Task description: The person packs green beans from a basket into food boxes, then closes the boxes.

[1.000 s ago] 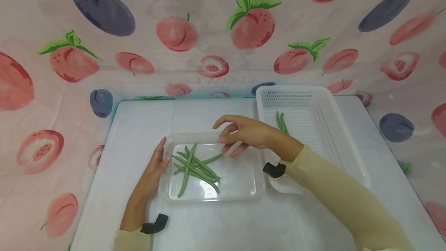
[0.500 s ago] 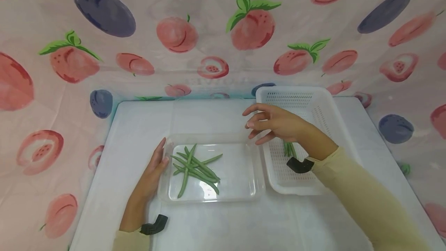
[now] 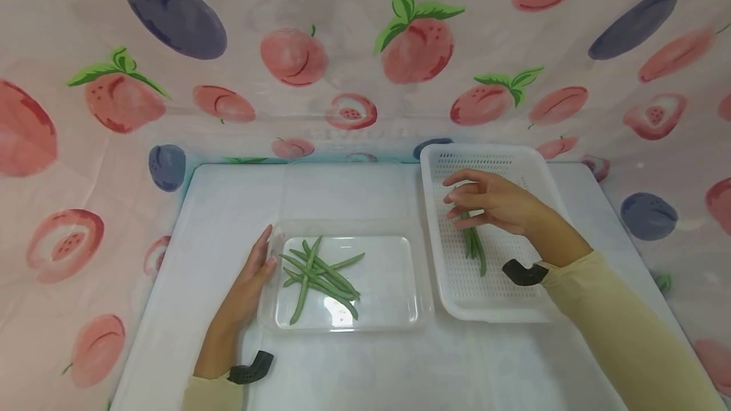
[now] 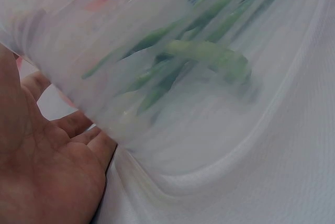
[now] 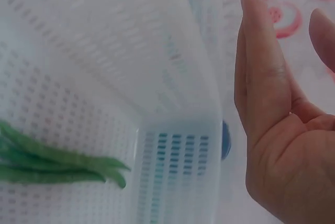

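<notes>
- Nearest: left hand [image 3: 247, 293] lies flat on the table [image 3: 365, 366], fingers straight and together, fingertips pressed to the left wall of the clear tray [image 3: 419, 300]. It grips nothing, only braces. Risk: the brace is one-sided, so a nudge from the right could skate the light tray across the smooth table.
- In the clear tray: a loose pile of green beans [image 3: 320, 274], crossed over one another at the left half. Risk: because they overlap, lifting one bean may drag a neighbour up and drop it over the low rim.
- The left wrist view shows the beans only blurred through the tray wall; bean count not readable there.
- Farther right: white perforated basket [image 3: 531, 176], just beside the clear tray, apparently not touching it. A few beans in the basket [image 3: 475, 246] lie together on its floor.
- Right hand [image 3: 493, 202] hovers over the basket, fingers spread and relaxed, holding nothing; the right wrist view confirms an empty palm near the basket wall.
- Risk: the hand hangs low over the basket beans, and a sweep toward the tray could clip the basket rim and shift the unbraced basket.
- Farthest: fruit-print backdrop [image 3: 285, 56]; no hazard judged.
</notes>
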{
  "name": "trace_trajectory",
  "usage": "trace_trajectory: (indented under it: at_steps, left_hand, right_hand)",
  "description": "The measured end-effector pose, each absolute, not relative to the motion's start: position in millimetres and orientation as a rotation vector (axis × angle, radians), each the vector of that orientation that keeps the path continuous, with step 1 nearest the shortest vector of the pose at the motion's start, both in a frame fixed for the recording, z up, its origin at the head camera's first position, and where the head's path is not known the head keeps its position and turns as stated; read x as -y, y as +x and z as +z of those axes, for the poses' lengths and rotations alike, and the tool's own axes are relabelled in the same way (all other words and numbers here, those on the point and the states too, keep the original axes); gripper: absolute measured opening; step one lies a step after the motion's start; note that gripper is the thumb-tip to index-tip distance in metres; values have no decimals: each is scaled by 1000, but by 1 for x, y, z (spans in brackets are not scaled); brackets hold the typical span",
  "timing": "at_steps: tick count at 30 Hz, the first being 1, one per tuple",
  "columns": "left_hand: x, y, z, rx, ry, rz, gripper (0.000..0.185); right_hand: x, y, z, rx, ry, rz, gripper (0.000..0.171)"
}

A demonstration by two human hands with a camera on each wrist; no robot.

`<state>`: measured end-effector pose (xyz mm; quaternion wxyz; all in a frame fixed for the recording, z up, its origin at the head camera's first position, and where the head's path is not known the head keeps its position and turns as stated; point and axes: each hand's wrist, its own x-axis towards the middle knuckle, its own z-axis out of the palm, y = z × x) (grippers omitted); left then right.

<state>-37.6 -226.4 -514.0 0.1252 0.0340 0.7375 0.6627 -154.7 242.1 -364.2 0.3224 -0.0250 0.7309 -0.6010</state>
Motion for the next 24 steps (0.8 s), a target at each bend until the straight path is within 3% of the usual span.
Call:
trace_trajectory:
  at_steps: [10,18,24]
  left_hand:
    - [228,-36,-514,-2157,80,1905,63]
    - [228,-38,-511,-2169,100,1903,63]
    - [228,-37,-513,-2164,83,1903,62]
  right_hand:
    - [-277,-165,-390,-1912,33,-1622,46]
    - [-295,-168,-406,-1895,54,-1630,38]
    - [-305,-175,-421,-1934,140,-1572,53]
